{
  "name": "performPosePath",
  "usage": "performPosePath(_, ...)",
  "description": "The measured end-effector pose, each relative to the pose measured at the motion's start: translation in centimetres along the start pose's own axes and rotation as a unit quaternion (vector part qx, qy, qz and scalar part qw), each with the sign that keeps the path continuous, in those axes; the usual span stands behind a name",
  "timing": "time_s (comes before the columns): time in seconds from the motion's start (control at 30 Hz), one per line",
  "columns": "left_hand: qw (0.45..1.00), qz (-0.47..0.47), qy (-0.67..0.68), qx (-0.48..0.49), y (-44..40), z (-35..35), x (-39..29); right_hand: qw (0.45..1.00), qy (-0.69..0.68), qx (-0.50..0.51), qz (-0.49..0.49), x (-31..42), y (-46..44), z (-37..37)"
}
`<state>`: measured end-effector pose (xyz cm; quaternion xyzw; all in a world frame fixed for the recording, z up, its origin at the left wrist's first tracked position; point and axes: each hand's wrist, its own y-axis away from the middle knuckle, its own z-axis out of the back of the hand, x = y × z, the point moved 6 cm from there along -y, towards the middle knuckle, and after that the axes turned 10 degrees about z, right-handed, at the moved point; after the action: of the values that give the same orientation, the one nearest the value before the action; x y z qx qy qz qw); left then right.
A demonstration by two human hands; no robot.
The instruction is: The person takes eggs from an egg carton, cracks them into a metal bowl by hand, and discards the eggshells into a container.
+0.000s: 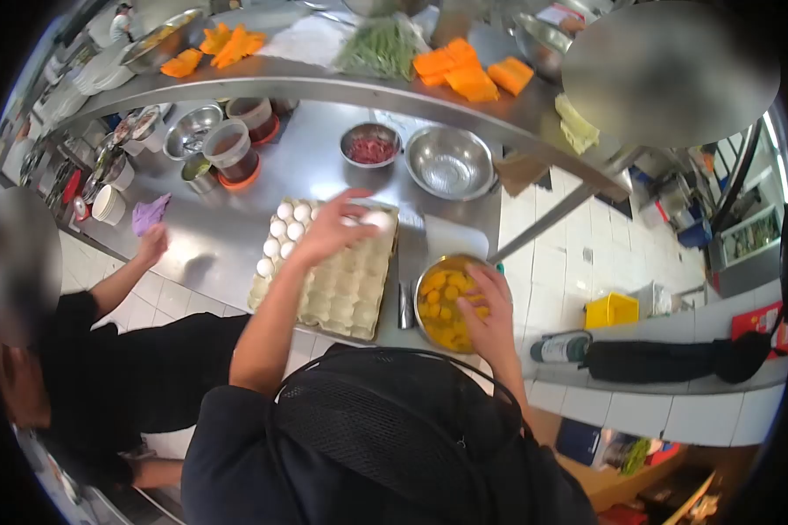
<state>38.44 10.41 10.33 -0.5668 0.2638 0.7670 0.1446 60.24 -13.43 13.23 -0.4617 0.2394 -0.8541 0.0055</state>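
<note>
Over the back right of the egg tray (pixel 346 289), my left hand (pixel 337 229) has its fingers around a white egg (pixel 376 220). Several white eggs (pixel 277 229) stand in the tray's left and back cups, while many cups at the front and right hold none. My right hand (pixel 490 306) is over the right side of a steel bowl (pixel 423 328) full of cracked eggs with whole yolks (pixel 444 297). Its fingers are spread, and nothing shows between them. A dark metal cylinder (pixel 404 306) stands between tray and bowl.
Behind are a bowl of red pieces (pixel 369 147), a steel bowl (pixel 451 162) and tubs of dark liquid (pixel 234 153). A raised shelf (pixel 324 85) bears orange pieces (pixel 468 70) and green strips (pixel 376 50). At the left, a co-worker's hand (pixel 153 245) holds a purple cloth (pixel 151 213).
</note>
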Motion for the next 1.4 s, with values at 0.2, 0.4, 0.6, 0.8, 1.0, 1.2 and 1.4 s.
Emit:
performPosePath(0.2,0.899,0.089,0.327,0.277,4.0,-18.3,2.3,0.994,0.053,0.083,0.053,0.7,-0.6,-0.8)
performPosePath(0.4,0.924,0.039,0.195,0.328,5.0,-21.1,2.7,0.940,-0.152,-0.306,0.002,4.1,1.9,5.7)
performPosePath(0.6,0.928,-0.009,0.150,0.341,4.9,-23.3,2.3,0.981,0.026,-0.193,0.023,-2.3,4.2,1.2)
performPosePath(0.8,0.942,0.003,0.160,0.296,4.9,-22.5,2.0,0.923,-0.218,-0.234,-0.214,-5.9,4.1,2.6)
performPosePath(1.0,0.971,-0.153,-0.003,0.183,5.4,-20.4,-0.1,0.942,-0.144,-0.106,-0.284,-7.4,4.0,0.0)
performPosePath(1.2,0.985,-0.129,0.015,0.117,3.8,-19.6,2.5,0.969,-0.181,-0.028,-0.167,-7.8,2.6,-0.8)
performPosePath(1.4,0.986,-0.123,-0.033,0.106,3.7,-19.3,1.1,0.968,-0.210,-0.020,-0.134,-8.4,1.8,-0.4)
